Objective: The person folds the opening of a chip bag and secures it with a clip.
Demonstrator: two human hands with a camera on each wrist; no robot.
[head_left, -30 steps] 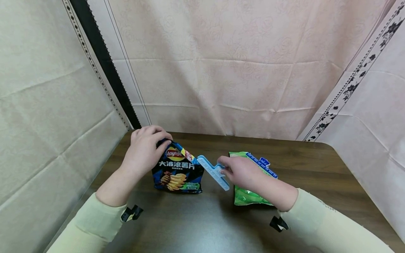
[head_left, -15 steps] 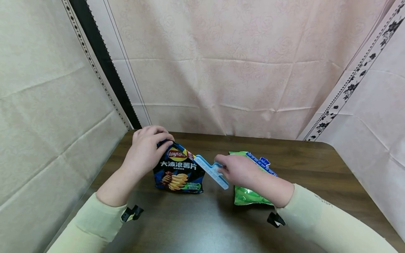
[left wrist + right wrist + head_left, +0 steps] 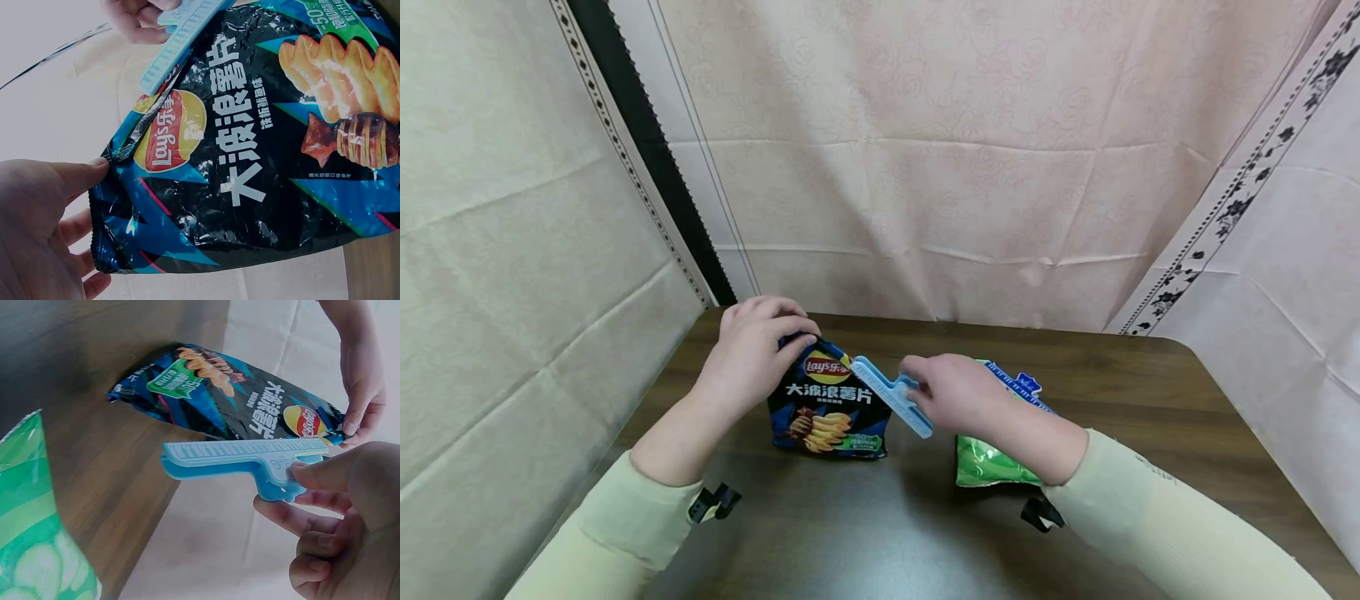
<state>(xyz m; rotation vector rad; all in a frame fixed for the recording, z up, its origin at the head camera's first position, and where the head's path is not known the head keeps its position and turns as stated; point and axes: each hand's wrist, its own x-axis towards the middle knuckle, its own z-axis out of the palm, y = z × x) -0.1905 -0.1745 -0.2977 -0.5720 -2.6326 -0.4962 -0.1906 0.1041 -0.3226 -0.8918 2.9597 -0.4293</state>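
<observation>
My left hand pinches the upper left corner of a black and blue Lay's chip bag, thumb in front. The bag stands on the table, its top edge folded over and slanting down to the right. In my right hand is a light blue bag clip, pinched at its handle between thumb and index finger, as the right wrist view shows. The clip lies along the bag's slanting top edge. In the left wrist view, the clip overlaps the folded edge; how far its jaws enclose it I cannot tell.
Behind my right forearm lies a green chip bag, partly hidden, with a dark blue clip across its upper right corner. The wooden table ends at a pale cloth backdrop, with cloth on both sides too.
My right hand has moved a little left and up with the light blue clip, further over the bag's slanting edge. The bag and my left hand have shifted slightly right.
</observation>
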